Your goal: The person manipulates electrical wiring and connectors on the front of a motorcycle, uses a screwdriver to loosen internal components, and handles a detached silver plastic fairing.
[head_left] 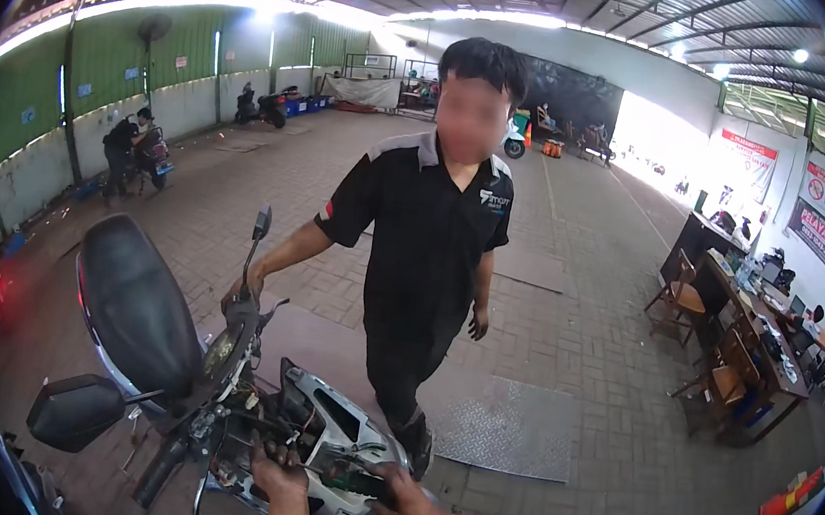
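A partly stripped motor scooter (344, 426) stands in front of me, its front panels off and wiring showing. My right hand (405, 501) is closed round a green-and-black tool (349, 478), whose thin front part points left toward my other hand; its exact kind is unclear. My left hand (279, 472) is among the scooter's exposed parts, fingers curled upward; whatever they hold, if anything, is too small to make out. Across the scooter a person in a dark work shirt (435, 230) rests one hand (244, 292) by the handlebar end (243, 315).
The scooter's black seat (142, 299) and mirror (80, 412) lie to the left. Metal plates (505, 428) are set on the brick floor. On the right are a wooden desk (765, 345) and chairs (726, 379). Another person (122, 149) bends by a motorbike at far left.
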A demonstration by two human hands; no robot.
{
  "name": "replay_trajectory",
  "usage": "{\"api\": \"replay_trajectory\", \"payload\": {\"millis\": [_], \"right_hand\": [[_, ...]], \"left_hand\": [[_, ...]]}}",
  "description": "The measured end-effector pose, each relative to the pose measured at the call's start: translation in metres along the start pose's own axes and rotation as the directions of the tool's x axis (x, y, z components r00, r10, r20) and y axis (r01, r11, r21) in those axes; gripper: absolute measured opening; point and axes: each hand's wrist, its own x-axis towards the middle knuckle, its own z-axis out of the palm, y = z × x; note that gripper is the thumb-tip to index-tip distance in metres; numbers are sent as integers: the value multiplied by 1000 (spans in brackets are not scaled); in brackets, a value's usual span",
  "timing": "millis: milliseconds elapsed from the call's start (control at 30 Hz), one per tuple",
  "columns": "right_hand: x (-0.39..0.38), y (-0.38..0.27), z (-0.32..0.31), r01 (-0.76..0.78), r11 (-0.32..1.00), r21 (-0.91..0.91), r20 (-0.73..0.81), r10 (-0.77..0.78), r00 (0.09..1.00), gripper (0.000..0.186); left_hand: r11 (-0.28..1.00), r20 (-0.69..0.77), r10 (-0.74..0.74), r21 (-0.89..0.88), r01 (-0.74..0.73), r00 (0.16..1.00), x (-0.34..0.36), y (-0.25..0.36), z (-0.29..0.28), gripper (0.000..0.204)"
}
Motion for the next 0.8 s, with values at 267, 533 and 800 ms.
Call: {"api": "replay_trajectory", "payload": {"millis": [267, 533, 800], "right_hand": [[10, -13, -5, -669, 644, 370, 317, 590, 743, 39], [8, -14, -8, -351, 903, 246, 236, 295, 926, 45], [2, -9, -8, 195, 977, -88, 30, -193, 981, 46]], "left_hand": [[998, 13, 28, 50, -29, 1000, 10, 7, -19, 16], [997, -10, 58, 49, -57, 998, 6, 6, -13, 19], [998, -75, 60, 31, -58, 995, 2, 7, 6, 14]]}}
